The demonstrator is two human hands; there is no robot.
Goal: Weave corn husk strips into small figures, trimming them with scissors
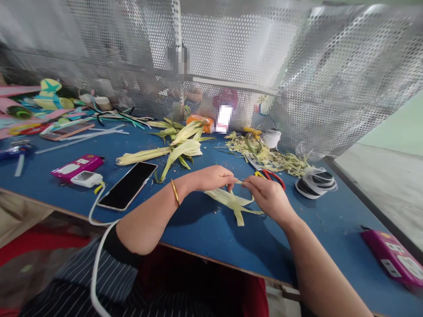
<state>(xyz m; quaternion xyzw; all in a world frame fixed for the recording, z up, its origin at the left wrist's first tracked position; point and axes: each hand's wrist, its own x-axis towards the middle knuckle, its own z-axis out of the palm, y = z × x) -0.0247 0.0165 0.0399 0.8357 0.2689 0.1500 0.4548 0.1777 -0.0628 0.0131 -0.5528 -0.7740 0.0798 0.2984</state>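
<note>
– Starting at the left grip (218,177): loose or clenched?
– Pinched closed on a narrow husk strip (240,182), thumb against fingers. Can see a gold bangle (175,192) around the wrist behind.
– And at the right grip (267,193)?
– Pinching the same piece from the opposite side, with only a short length in view between both grips.
– Directly below?
– Splayed husk pieces (233,201), pale and flat, over the blue desk (211,240). Cannot tell whether joined to the held strip.
– Just beyond the right grip?
– Scissors (269,175) with red and yellow handles, partly hidden by the knuckles. Farther past, a heap of husk shreds (277,154).
– Beyond the left grip?
– Whole husks (187,143), pale and green, in a loose bunch.
– Wider still?
– Left of the left grip, a dark-screened phone (128,187), then a purple device (79,166) with a white cable (95,222) beside. Right of the right grip, a black-and-white coil (316,182); farther right and nearer, a second purple device (393,257). Farthest beyond both, perforated sheeting (231,48).
</note>
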